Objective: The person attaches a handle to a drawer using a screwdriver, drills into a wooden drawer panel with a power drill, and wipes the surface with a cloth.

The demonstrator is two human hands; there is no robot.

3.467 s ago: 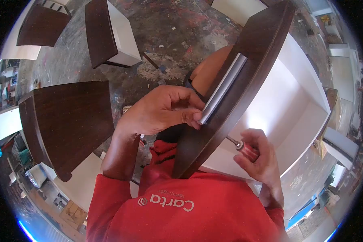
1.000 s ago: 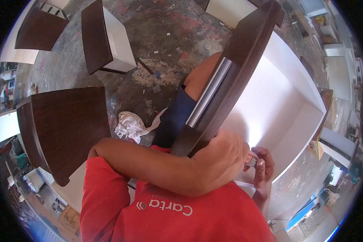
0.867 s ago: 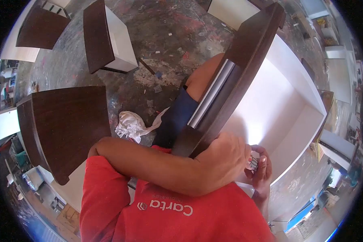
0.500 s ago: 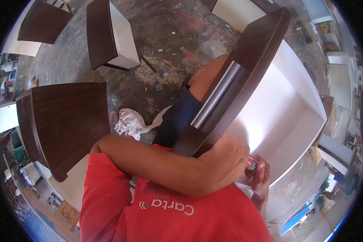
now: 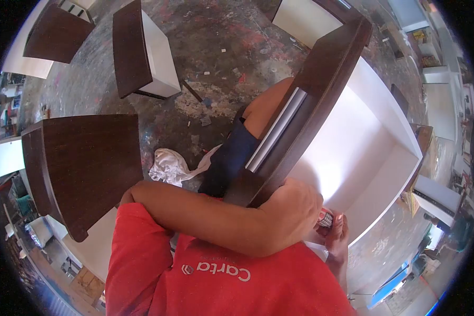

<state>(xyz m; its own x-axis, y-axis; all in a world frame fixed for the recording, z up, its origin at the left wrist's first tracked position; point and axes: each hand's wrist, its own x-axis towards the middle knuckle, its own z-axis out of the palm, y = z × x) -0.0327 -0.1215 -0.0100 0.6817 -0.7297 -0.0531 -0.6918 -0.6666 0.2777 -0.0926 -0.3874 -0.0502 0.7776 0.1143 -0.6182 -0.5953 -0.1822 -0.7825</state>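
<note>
A drawer-like box stands tilted before me, with a dark wood front (image 5: 321,68) and a white inside (image 5: 347,131). A silver handle strip (image 5: 276,130) lies along the outer face of the front. My left hand (image 5: 295,213) reaches across my body to the inner side near the front's lower end, its fingers curled; what they grip is hidden. Beside it my right hand (image 5: 338,234) is closed around the red handle of a screwdriver (image 5: 325,217). The screwdriver's shaft and tip are hidden behind my left hand.
Dark-fronted white drawers stand at the left (image 5: 92,163), upper left (image 5: 129,50) and top (image 5: 305,21). A white cloth (image 5: 168,166) lies on the stained floor (image 5: 216,31) by my leg. Another white box (image 5: 438,195) is at the right.
Since the earliest frame, my left hand has left the silver strip and moved over to the inner side, beside the screwdriver. In the last second the screwdriver handle and right fingers have shifted slightly.
</note>
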